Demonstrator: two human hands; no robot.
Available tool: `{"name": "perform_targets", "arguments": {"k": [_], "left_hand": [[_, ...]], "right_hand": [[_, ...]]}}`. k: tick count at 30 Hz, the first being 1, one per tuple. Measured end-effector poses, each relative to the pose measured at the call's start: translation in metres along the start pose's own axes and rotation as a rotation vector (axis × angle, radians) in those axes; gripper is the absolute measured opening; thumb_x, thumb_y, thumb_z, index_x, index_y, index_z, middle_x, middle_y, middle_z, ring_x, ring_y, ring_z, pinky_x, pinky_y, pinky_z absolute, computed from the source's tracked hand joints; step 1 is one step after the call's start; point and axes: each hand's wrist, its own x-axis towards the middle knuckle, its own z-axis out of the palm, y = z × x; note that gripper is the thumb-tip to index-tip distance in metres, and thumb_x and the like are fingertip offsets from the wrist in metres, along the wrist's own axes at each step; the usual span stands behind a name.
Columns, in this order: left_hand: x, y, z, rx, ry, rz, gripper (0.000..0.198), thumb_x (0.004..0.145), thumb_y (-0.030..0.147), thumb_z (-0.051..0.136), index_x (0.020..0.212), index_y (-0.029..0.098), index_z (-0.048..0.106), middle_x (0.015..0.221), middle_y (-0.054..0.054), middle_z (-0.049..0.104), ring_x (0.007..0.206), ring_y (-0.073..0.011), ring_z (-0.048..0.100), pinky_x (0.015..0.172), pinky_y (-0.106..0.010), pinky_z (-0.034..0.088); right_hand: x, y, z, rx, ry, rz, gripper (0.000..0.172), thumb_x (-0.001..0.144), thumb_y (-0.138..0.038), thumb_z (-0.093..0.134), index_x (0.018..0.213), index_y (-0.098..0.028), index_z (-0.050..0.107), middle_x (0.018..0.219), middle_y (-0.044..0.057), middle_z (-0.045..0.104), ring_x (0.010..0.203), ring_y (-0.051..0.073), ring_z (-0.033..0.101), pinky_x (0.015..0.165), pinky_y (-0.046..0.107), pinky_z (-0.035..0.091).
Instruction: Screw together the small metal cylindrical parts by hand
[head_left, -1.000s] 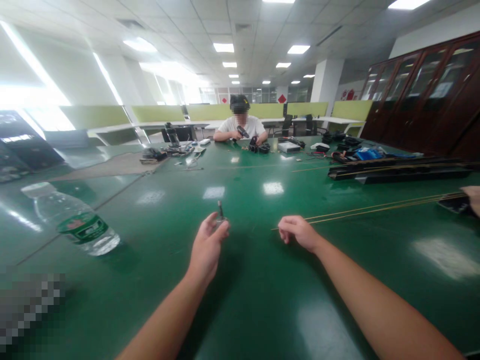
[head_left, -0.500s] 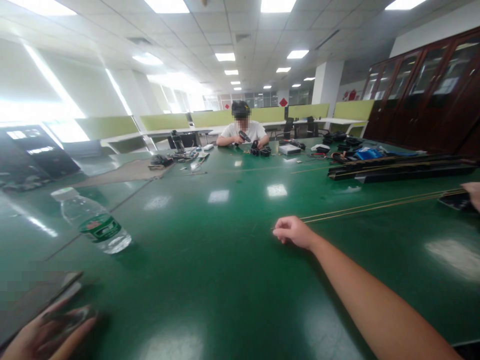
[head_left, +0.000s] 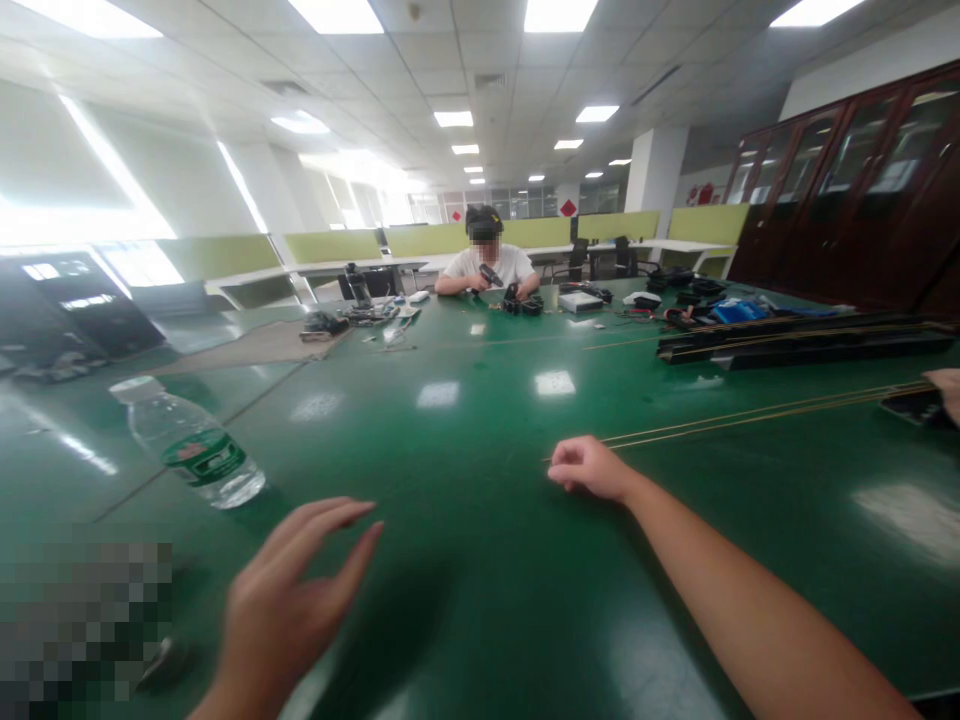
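Note:
My right hand (head_left: 589,466) rests on the green table (head_left: 480,560), fingers closed in a pinch on two thin gold-coloured strands (head_left: 697,428). A short tip pokes out to the left of the fingers, while the strands run right, nearly parallel, toward another person's hand (head_left: 943,388) at the picture's edge. My left hand (head_left: 289,590) hovers above the table at lower left. Its thumb and index finger are apart, and no object shows between them. A small, blurred grey rounded object (head_left: 163,662) lies on the table left of that wrist.
A water bottle (head_left: 199,450) stands on the left. Black channel-shaped bars (head_left: 810,340) lie at the right, near a blue item (head_left: 739,308). Across the table, a person (head_left: 486,265) holds a drill-like tool (head_left: 489,274). A pixelated patch (head_left: 82,620) covers the lower left.
My left hand has moved up and right from the lower-left corner, letting go of the grey rounded object there. My right hand and the strands have stayed nearly still.

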Motion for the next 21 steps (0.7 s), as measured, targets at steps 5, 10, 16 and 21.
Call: {"name": "perform_targets", "arguments": {"k": [5,10,16,21], "left_hand": [[0.052,0.077,0.114,-0.273,-0.532,0.143,0.044,0.081,0.02,0.065,0.123,0.028,0.054,0.12,-0.004,0.058,0.087,-0.0162,0.061,0.078,-0.028,0.053],[0.065,0.107,0.172,-0.308,-0.597,0.252,0.016,0.081,0.012,0.057,0.093,0.021,0.065,0.102,-0.004,0.061,0.085,-0.0169,0.06,0.077,-0.027,0.05],[0.063,0.081,0.137,-0.307,-0.475,0.092,0.013,0.085,0.016,0.055,0.092,0.02,0.065,0.092,-0.004,0.067,0.083,-0.0172,0.063,0.077,-0.028,0.051],[0.037,0.025,0.038,-0.076,-0.145,-0.17,0.024,0.086,0.039,0.06,0.108,0.029,0.066,0.1,0.001,0.071,0.088,-0.0204,0.068,0.082,-0.032,0.055]], "right_hand": [[-0.001,0.003,-0.002,0.039,-0.022,-0.001,0.025,0.068,-0.032,0.076,0.069,-0.014,0.059,0.061,-0.002,0.06,0.052,0.012,0.055,0.052,0.024,0.041],[0.0,0.006,-0.005,0.13,-0.087,-0.047,0.024,0.068,-0.031,0.075,0.063,-0.013,0.059,0.058,-0.002,0.058,0.056,0.012,0.054,0.056,0.024,0.042],[-0.001,0.001,-0.005,0.133,-0.074,-0.002,0.029,0.066,-0.036,0.08,0.076,-0.012,0.066,0.068,0.001,0.066,0.057,0.012,0.058,0.057,0.025,0.046],[-0.002,-0.001,-0.004,0.081,-0.075,0.015,0.03,0.068,-0.038,0.079,0.08,-0.012,0.068,0.072,0.004,0.068,0.057,0.013,0.06,0.057,0.026,0.048]]}}
